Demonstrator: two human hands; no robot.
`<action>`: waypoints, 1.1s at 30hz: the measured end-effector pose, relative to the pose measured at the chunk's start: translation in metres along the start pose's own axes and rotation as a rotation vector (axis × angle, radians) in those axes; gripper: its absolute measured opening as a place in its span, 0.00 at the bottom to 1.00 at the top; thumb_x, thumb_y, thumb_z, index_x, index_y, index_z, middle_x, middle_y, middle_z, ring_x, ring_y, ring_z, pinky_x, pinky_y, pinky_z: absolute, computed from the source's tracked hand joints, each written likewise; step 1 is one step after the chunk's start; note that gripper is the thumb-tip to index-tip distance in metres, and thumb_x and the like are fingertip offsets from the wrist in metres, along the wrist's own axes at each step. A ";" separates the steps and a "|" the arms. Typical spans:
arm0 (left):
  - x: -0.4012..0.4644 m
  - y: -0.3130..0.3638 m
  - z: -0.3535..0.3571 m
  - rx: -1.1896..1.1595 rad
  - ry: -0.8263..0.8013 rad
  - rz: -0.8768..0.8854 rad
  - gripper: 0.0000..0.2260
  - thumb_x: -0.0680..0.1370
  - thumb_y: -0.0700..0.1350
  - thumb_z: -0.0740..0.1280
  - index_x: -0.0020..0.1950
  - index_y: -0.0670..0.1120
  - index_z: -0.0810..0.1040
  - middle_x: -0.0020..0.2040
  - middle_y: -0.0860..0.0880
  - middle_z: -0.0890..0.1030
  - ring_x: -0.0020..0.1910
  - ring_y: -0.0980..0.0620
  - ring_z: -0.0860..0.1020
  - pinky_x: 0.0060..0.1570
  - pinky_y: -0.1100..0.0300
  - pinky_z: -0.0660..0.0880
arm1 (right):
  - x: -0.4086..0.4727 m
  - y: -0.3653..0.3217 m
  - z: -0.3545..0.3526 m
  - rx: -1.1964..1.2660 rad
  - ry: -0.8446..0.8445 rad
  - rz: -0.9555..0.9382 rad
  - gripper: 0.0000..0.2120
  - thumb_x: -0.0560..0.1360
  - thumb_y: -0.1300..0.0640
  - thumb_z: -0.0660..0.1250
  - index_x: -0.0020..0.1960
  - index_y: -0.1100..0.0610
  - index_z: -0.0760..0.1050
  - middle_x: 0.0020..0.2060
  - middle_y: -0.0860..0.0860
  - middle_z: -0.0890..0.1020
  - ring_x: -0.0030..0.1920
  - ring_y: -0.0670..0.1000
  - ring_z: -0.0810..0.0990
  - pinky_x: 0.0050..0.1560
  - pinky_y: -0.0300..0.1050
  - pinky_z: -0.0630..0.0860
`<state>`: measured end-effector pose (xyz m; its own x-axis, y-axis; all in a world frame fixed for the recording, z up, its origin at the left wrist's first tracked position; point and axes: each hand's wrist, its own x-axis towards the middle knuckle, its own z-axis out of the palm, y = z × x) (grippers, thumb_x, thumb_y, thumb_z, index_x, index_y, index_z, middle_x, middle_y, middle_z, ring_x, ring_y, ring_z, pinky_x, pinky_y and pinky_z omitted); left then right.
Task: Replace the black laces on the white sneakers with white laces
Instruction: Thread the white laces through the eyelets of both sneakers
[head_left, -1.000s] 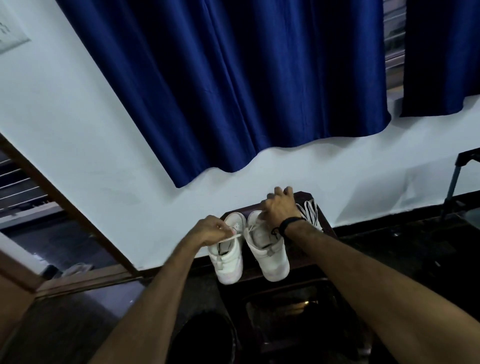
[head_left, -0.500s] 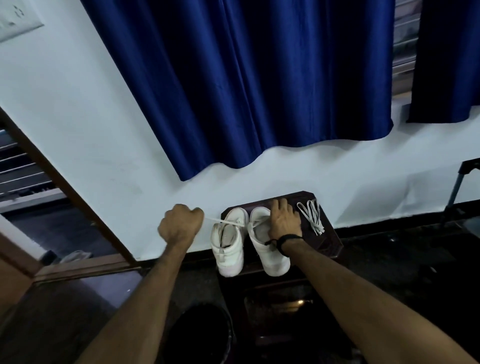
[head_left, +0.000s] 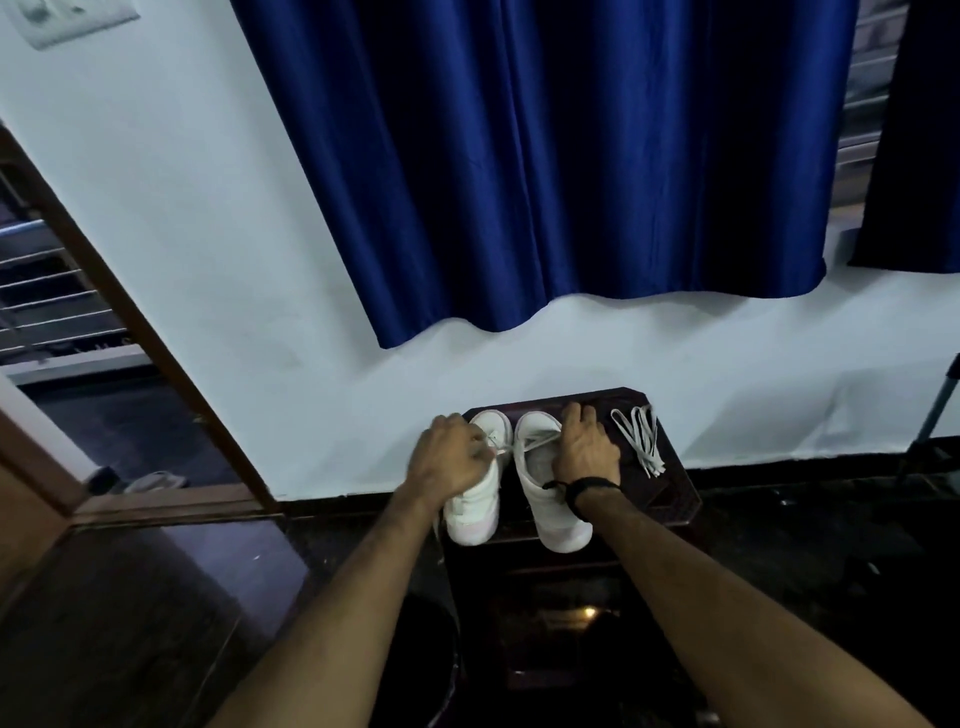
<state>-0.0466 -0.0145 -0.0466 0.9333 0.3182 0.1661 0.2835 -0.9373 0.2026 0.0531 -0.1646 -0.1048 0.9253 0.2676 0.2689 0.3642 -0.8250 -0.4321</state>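
Left hand (head_left: 451, 457) pinches a white lace (head_left: 496, 448) on the left sneaker (head_left: 480, 506) — right hand (head_left: 586, 447), fingers relaxed, rests on the right sneaker (head_left: 540, 499).

- Sneakers (head_left: 551, 491): smooth white, leather-like, faint sheen.
- Spare laces (head_left: 640, 436): flat woven cloth, matt.
- Curtain (head_left: 545, 156): blue cloth, satin sheen.
- Stool (head_left: 670, 483): dark polished wood.
- Wall (head_left: 197, 208): matt paint.

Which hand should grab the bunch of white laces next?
Probably the right hand. It rests on the right sneaker, just beside the spare laces, while the left hand is busy pinching a lace on the left sneaker.
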 end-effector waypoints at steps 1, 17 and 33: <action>0.003 0.007 0.008 0.045 -0.022 0.031 0.12 0.76 0.53 0.66 0.54 0.50 0.84 0.54 0.45 0.79 0.58 0.43 0.74 0.56 0.54 0.73 | 0.000 0.000 0.001 0.009 0.006 0.001 0.16 0.75 0.66 0.57 0.62 0.60 0.65 0.57 0.57 0.71 0.55 0.59 0.77 0.41 0.52 0.75; -0.012 -0.018 0.006 0.016 0.050 -0.119 0.08 0.71 0.47 0.66 0.41 0.49 0.85 0.48 0.50 0.78 0.54 0.46 0.74 0.53 0.54 0.65 | 0.007 0.003 0.017 0.126 -0.043 0.121 0.21 0.74 0.65 0.59 0.66 0.63 0.62 0.59 0.60 0.72 0.59 0.62 0.74 0.55 0.52 0.73; 0.061 0.023 0.037 0.225 -0.251 0.081 0.11 0.75 0.50 0.63 0.55 0.56 0.81 0.59 0.49 0.79 0.66 0.45 0.71 0.65 0.52 0.65 | 0.010 0.007 0.023 0.108 -0.034 0.144 0.17 0.77 0.62 0.56 0.65 0.59 0.63 0.58 0.57 0.72 0.59 0.59 0.73 0.46 0.52 0.74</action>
<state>0.0249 -0.0225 -0.0673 0.9720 0.2224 -0.0757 0.2212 -0.9749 -0.0236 0.0673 -0.1557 -0.1252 0.9710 0.1693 0.1691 0.2357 -0.7980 -0.5546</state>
